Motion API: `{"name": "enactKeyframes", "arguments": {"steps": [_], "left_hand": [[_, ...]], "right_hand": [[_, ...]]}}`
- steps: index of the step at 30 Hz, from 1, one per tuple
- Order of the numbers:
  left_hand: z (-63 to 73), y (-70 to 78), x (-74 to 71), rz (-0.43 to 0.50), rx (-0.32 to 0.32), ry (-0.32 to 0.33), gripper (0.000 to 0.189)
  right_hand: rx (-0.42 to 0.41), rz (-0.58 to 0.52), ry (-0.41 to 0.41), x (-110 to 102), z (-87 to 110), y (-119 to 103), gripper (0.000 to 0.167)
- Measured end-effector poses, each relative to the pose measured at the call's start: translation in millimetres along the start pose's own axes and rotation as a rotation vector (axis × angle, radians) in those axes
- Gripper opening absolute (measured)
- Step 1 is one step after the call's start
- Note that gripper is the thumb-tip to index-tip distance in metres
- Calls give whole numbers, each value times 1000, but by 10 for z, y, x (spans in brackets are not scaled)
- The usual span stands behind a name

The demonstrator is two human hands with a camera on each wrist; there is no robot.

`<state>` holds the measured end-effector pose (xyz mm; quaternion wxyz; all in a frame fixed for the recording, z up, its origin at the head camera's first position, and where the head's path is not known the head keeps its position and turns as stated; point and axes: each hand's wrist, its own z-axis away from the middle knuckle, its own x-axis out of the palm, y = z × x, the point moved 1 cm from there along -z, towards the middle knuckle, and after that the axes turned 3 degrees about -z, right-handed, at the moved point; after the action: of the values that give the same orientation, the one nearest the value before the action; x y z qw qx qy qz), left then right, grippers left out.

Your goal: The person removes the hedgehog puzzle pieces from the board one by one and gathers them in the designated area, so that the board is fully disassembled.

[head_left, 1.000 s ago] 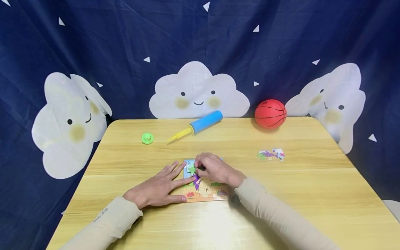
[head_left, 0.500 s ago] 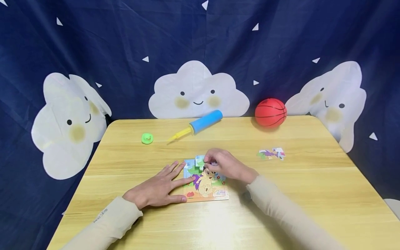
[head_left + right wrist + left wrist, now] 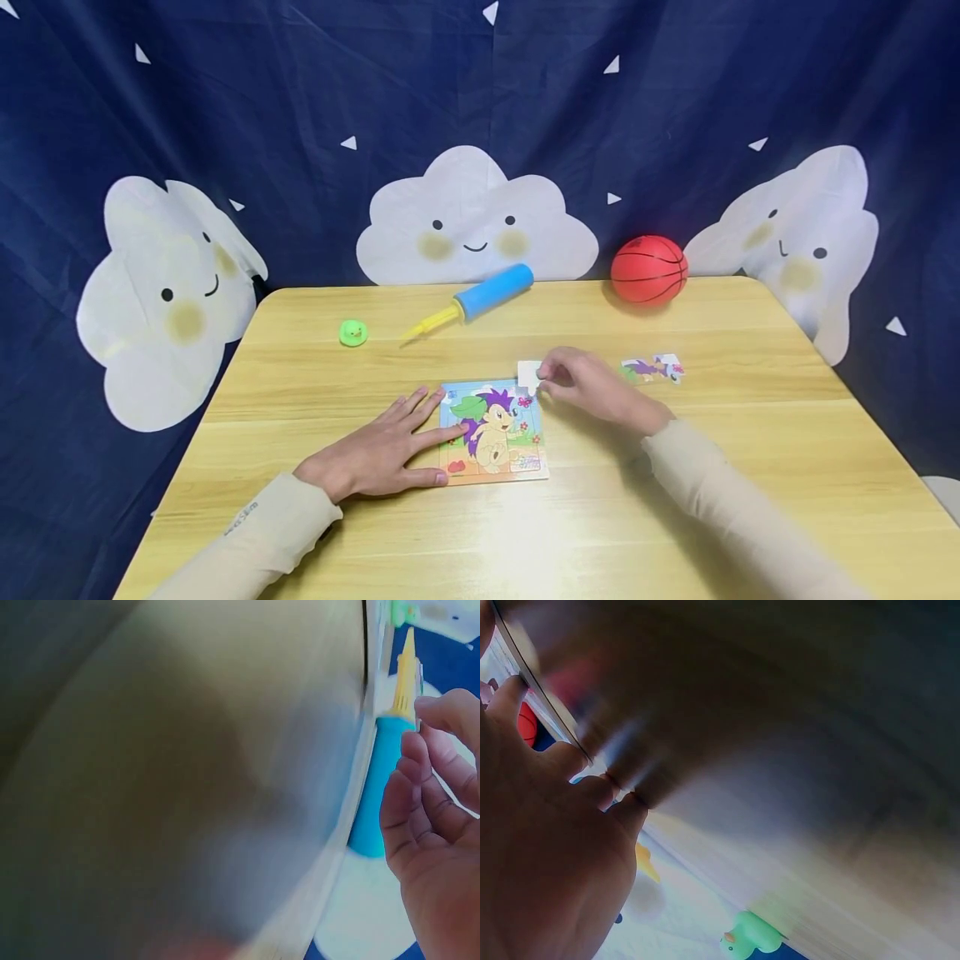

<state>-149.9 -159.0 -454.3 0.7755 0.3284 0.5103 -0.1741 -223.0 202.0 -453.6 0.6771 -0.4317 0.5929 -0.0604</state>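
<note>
My left hand [image 3: 375, 450] lies with fingers spread along the left side of a puzzle board [image 3: 517, 477], thumb and index finger on its edge. The board shows a purple-haired hedgehog on a blue, green and orange ground. Between the thumb and fingers of my right hand [image 3: 592, 387] is a pale puzzle piece [image 3: 528, 376], overlapping the board's top right corner in the head view. In the right wrist view, the piece shows only as a thin edge at the fingertips [image 3: 431, 705]. A few loose puzzle pieces [image 3: 640, 369] lie to the right, beyond this hand.
A blue and yellow hand pump [image 3: 495, 293] lies near the table's back edge. Left of it sits a green rubber duck [image 3: 353, 333]. A red ball [image 3: 649, 271] with black lines rests at the back right. Behind the wooden table [image 3: 247, 417] hangs a dark blue cloud-patterned curtain [image 3: 300, 83].
My right hand has moved right, from the board's upper left to beyond its top right corner, carrying the puzzle piece. More of the board's picture shows. My left hand has stayed in place.
</note>
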Motion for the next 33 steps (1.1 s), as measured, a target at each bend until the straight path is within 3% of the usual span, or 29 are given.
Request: {"name": "enactKeyframes", "arguments": {"steps": [12, 33], "left_hand": [[-2, -4, 6, 2, 12, 10, 70], [1, -7, -6, 10, 2, 8, 71]], "right_hand": [[130, 29, 21, -288, 279, 323, 16], [106, 95, 49, -567, 520, 612, 13]]}}
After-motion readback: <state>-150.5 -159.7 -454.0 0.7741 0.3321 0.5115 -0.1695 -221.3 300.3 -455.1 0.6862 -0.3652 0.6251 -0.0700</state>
